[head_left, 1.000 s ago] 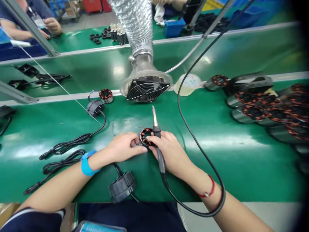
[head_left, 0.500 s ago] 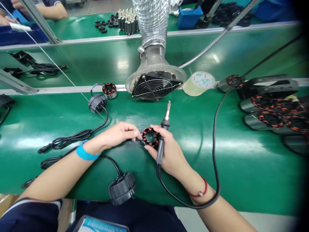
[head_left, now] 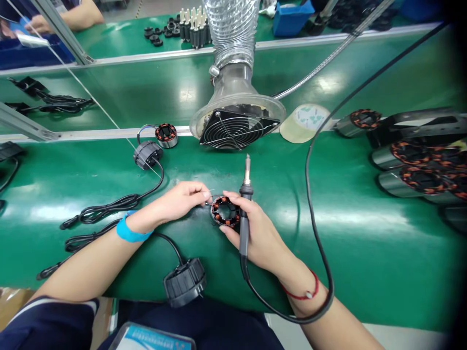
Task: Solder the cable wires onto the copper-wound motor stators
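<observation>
My right hand (head_left: 257, 231) is closed around the right side of a motor stator (head_left: 219, 218), a ring with copper windings and a hollow centre. The same hand also carries a soldering iron (head_left: 244, 228), its tip pointing away from me toward the fan. At the stator's upper left edge, my left hand (head_left: 188, 200) pinches a thin wire (head_left: 208, 202) that meets the ring. Below them a black round motor housing (head_left: 185, 283) with a cable lies on the bench.
A fume extractor fan (head_left: 237, 127) hangs just beyond the hands. Behind stand another stator (head_left: 166, 136), a second housing (head_left: 147, 154) and a tape roll (head_left: 305, 123). Several stators (head_left: 419, 175) are stacked right. The iron's cord (head_left: 310, 194) loops over my right forearm. A co-worker's arm (head_left: 83, 17) shows top left.
The stator has turned a little in my right hand and sits slightly lower. The soldering iron has swung more upright, its tip shifting left, and its cord has moved left.
</observation>
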The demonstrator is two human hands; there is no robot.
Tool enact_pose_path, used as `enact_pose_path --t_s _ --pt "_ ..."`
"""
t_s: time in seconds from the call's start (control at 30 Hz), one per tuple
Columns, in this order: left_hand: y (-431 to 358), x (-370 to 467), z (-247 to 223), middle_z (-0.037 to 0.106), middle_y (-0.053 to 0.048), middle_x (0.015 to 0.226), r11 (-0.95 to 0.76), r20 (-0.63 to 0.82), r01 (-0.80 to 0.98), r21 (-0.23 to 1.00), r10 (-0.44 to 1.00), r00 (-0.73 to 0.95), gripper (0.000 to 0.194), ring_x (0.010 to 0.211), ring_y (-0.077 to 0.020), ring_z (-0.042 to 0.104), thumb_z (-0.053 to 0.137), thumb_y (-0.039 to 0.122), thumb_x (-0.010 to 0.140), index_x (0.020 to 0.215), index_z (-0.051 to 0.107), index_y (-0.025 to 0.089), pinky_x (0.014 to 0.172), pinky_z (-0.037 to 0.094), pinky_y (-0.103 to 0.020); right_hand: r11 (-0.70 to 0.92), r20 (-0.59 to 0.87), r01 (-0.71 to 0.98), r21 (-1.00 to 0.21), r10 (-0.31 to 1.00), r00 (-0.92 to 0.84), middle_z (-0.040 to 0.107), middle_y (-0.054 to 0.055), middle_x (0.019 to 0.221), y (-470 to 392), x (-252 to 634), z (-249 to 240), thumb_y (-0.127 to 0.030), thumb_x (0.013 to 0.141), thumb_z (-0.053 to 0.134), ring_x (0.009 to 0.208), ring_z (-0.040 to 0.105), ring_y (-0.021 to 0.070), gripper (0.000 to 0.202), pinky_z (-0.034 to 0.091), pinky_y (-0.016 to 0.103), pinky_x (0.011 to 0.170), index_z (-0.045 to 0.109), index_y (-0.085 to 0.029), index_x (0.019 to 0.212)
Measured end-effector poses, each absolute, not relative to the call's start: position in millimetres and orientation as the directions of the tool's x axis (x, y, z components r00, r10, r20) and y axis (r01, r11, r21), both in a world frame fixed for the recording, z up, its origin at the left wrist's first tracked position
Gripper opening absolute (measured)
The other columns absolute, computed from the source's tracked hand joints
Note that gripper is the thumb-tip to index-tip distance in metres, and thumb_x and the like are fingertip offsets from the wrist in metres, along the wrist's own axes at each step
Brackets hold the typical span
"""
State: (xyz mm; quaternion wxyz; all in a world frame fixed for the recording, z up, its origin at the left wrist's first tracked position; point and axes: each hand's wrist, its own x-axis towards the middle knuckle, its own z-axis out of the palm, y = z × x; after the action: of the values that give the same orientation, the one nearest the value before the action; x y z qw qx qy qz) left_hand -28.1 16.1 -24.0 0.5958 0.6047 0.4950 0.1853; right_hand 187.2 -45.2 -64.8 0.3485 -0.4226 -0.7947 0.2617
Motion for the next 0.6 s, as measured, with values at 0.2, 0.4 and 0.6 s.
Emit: enact_pose_path --t_s 0.2,0.4,0.6 --pt "14.0 -20.6 -21.0 0.053 0.002 0.067 0.294 -0.401 0.279 0.914 0.751 0.525 0.028 0.06 -0.0081 0.043 0.056 0.04 0.085 0.074 0.058 0.014 0.06 0.036 -0.022 0.547 0.329 0.448 -0.707 0.816 -0.476 0.06 0.014 0.132 -45.8 184.6 -61.0 -0.02 0.086 0.064 0.114 0.063 0.0299 0.052 0.055 0.053 0.09 0.039 -0.026 0.132" --pt "6.3 -19.3 -23.8 0.053 0.002 0.074 0.262 -0.379 0.286 0.922 0.77 0.514 0.028 0.058 -0.008 0.039 0.048 0.043 0.09 0.086 0.054 0.016 0.057 0.034 -0.022 0.44 0.35 0.519 -0.733 0.898 -0.268 0.062 0.013 0.127 -45.4 188.0 -67.8 -0.035 0.085 0.071 0.114 0.063 0.0311 0.054 0.055 0.052 0.092 0.041 -0.027 0.13" --pt "-1.7 -18.4 -20.7 0.052 0.003 0.072 0.047 -0.404 0.5 0.865 0.657 0.636 0.016 0.066 -0.0101 0.044 0.054 0.031 0.089 0.091 0.058 0.017 0.061 0.035 -0.023 0.294 0.323 0.51 -0.808 0.946 -0.034 0.059 0.014 0.126 -45.9 191.5 -76.8 -0.045 0.083 0.071 0.115 0.063 0.028 0.061 0.054 0.047 0.095 0.039 -0.026 0.131"
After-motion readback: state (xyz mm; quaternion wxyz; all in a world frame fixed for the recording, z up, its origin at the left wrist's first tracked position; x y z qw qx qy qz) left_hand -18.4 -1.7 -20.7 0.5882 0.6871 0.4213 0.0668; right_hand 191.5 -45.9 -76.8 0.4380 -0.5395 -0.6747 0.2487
